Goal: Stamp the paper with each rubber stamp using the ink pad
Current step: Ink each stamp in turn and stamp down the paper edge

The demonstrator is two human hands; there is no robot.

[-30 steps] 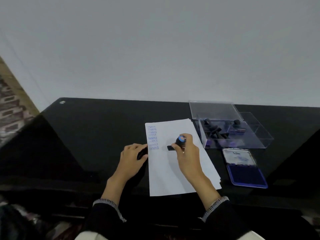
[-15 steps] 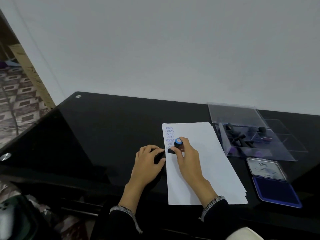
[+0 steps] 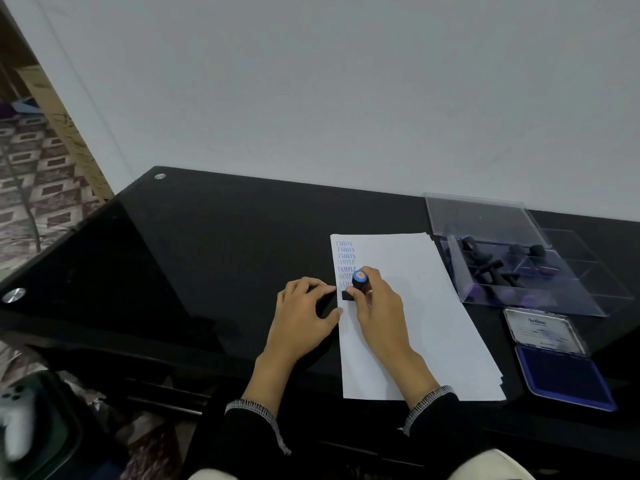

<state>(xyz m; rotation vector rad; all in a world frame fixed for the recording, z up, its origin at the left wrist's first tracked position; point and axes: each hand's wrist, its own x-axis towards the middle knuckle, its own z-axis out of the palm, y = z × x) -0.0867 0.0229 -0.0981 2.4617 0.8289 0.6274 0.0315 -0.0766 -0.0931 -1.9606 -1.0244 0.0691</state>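
Rubber stamp unmoved on paper, ink pad rightward

Black sleeves, grey-white knitted cuffs

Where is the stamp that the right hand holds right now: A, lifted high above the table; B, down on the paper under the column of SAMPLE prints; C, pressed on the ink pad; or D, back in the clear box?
B: the right hand grips the stamp, whose base sits on the paper, below the SAMPLE prints and away from the open ink pad.
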